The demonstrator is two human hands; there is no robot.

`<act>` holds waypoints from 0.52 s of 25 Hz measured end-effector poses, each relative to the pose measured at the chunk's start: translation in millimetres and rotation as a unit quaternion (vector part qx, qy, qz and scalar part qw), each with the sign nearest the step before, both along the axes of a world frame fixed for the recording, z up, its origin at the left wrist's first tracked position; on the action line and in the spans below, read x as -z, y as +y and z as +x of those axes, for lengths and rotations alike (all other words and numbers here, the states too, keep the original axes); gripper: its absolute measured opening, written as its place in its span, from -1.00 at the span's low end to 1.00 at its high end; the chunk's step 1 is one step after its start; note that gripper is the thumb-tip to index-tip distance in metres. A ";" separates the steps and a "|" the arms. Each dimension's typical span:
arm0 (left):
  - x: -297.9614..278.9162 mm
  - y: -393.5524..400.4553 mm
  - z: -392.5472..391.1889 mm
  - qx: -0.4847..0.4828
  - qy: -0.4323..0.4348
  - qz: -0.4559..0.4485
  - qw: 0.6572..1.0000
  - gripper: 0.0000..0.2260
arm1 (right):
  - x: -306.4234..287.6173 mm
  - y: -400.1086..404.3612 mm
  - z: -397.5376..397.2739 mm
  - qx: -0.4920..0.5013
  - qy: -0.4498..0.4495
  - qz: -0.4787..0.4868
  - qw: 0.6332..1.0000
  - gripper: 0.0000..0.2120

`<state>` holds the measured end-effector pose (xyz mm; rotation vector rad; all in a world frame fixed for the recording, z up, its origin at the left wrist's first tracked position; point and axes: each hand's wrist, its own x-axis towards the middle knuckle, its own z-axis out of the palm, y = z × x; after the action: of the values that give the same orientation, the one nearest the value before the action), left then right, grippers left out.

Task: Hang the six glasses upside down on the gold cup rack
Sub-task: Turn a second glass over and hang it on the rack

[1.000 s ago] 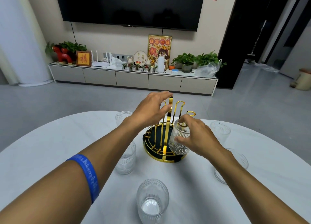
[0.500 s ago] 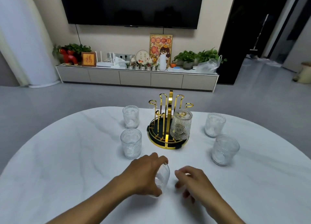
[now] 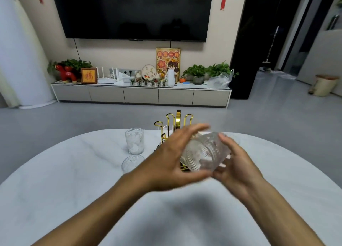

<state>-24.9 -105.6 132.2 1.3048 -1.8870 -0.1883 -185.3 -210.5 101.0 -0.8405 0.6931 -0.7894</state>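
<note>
A clear ribbed glass is held tilted in the air between both hands, blurred by motion. My left hand grips its left side and my right hand cups its right side. Behind them stands the gold cup rack; only its upper prongs and a bit of its base show. Whether a glass hangs on the rack is hidden by my hands. Left of the rack, one upright glass stands on the white marble table, and a second glass sits nearer, partly behind my left wrist.
The round table's far edge curves just beyond the rack. Past it lie grey floor, a low TV cabinet with plants and ornaments, and a wall-mounted TV. The table's right part is hidden by my right hand and arm.
My hands pulled back from the rack to the near glass, the left closed on it, and now both hands have lifted it up in front of the rack, tilting it.
</note>
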 end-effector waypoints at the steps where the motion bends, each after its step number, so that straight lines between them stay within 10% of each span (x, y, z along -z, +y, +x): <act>1: -4.3 -13.5 12.8 -0.040 0.045 0.010 0.998 -0.50 | -9.3 -17.7 -1.6 0.053 0.026 -0.063 0.996 -0.60; 7: 8.7 -121.9 83.5 -0.220 -0.102 0.098 0.965 -0.65 | -30.9 -129.1 20.4 0.104 0.238 -0.472 0.843 -0.56; 13: 28.2 -154.4 107.5 -0.210 -0.030 0.123 0.970 -0.60 | 10.7 -168.8 46.4 0.005 0.266 -0.511 0.817 -0.51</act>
<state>82.6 -260.0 104.1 1.8652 -1.6260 -0.1678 -138.9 -379.3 90.3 -2.1037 0.7377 -0.9401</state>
